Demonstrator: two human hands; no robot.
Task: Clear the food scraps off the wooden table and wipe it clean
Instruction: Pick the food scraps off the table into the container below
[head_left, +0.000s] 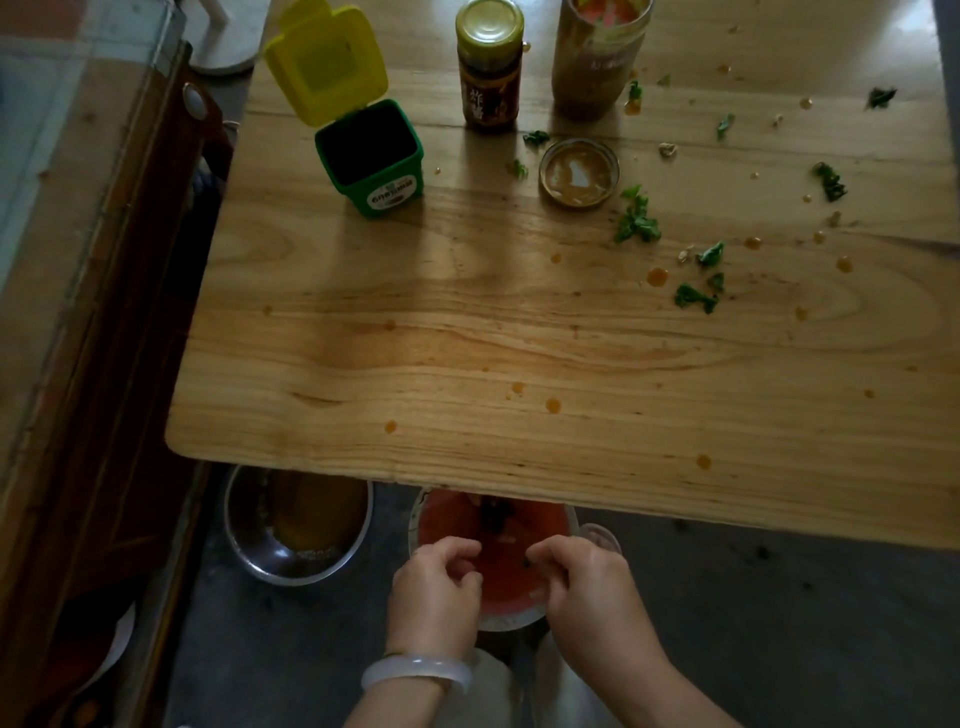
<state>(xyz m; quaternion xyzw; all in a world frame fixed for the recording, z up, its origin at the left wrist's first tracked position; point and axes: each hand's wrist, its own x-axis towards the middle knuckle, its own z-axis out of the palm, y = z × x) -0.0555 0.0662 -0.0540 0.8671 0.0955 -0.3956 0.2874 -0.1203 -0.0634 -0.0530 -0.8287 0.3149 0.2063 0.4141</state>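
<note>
From the head view, both hands are below the near table edge, over a red-lined bowl (493, 551). The left hand (434, 590) and the right hand (587, 582) have curled fingers; whether they pinch scraps, I cannot tell. To do this step well, I judge the fingers should release directly above the bowl. The wooden table (519, 332) is smooth, with visible grain. Far beyond the fingers lie soft green leaf scraps (636, 221) and round orange sauce drops (657, 276). Left of the left hand stands a shiny metal bowl (298, 525).
</note>
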